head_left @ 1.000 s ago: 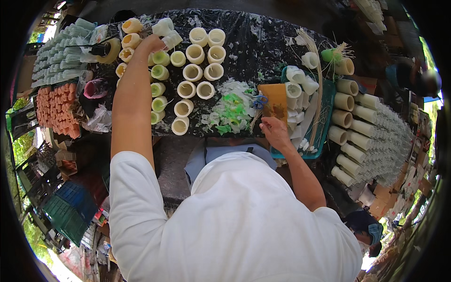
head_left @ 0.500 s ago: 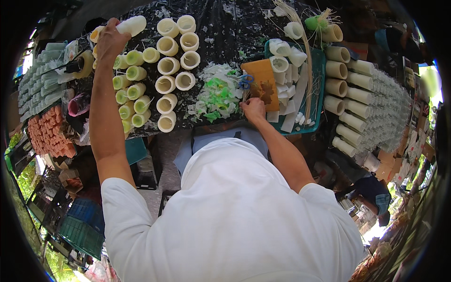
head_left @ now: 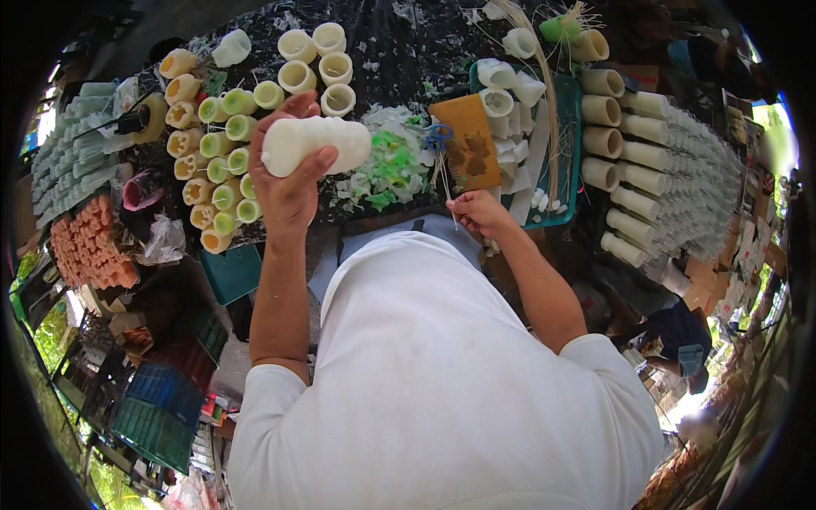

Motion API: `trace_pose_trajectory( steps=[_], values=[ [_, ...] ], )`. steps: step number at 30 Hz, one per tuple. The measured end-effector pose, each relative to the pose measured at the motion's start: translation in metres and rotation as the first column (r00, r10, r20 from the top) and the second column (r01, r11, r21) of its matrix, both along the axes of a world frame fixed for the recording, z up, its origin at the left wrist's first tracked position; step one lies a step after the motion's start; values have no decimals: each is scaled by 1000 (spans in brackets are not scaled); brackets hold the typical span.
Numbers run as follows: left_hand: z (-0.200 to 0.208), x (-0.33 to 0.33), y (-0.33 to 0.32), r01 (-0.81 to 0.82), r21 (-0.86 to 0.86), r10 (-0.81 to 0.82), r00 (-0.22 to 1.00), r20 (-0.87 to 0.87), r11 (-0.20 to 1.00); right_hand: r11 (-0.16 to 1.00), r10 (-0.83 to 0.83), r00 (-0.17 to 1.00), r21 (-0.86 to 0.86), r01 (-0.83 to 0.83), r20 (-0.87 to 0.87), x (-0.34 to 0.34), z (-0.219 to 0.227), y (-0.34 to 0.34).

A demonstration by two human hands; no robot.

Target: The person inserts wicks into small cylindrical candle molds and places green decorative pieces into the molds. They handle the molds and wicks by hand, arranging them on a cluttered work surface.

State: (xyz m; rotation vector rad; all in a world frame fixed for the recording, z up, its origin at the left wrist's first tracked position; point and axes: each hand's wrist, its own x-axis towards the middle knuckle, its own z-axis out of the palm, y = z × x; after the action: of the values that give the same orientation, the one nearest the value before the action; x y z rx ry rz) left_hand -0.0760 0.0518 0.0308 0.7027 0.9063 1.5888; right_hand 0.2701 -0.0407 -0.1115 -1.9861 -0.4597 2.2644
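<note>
My left hand (head_left: 285, 200) is wrapped round a white wax candle (head_left: 321, 143). It holds the candle on its side above the dark table, with the thumb across the near side. Over the table's near edge, my right hand (head_left: 484, 212) is closed, its fingertips pinching a thin pale wick (head_left: 446, 183). The wick runs up toward blue-handled scissors (head_left: 438, 138) lying at the left edge of a brown board (head_left: 469, 140). Left of the board spreads a heap of white and green wax scraps (head_left: 395, 166).
Rows of hollow yellow wax cups (head_left: 181, 88) and green ones (head_left: 240, 102) stand at the left. Cream cups (head_left: 297, 76) stand behind my left hand. A teal tray (head_left: 571, 161) holds white wax pieces. Stacked cream cylinders (head_left: 639, 153) lie at the right.
My left hand has come back from the far left rows toward me and to the right, bringing the candle. My right hand has shifted slightly right and nearer, with the wick stretched from it.
</note>
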Motion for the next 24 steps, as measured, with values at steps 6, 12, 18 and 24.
trace_pose_trajectory(
  steps=[6,12,18,24],
  values=[
    [-50,34,-33,273,-254,-358,843,-402,928,994,-22,999,110,28,-50,4,38,-3],
    [-67,49,-41,357,-265,-445,734,-514,896,892,-58,992,441,101,-109,-27,61,26],
    [-43,44,-38,372,-237,-439,695,-569,897,769,-198,878,486,414,-435,-63,112,53],
    [-14,46,-44,316,-132,-320,671,-668,939,661,-234,799,511,549,-554,-81,150,65]
  ],
)
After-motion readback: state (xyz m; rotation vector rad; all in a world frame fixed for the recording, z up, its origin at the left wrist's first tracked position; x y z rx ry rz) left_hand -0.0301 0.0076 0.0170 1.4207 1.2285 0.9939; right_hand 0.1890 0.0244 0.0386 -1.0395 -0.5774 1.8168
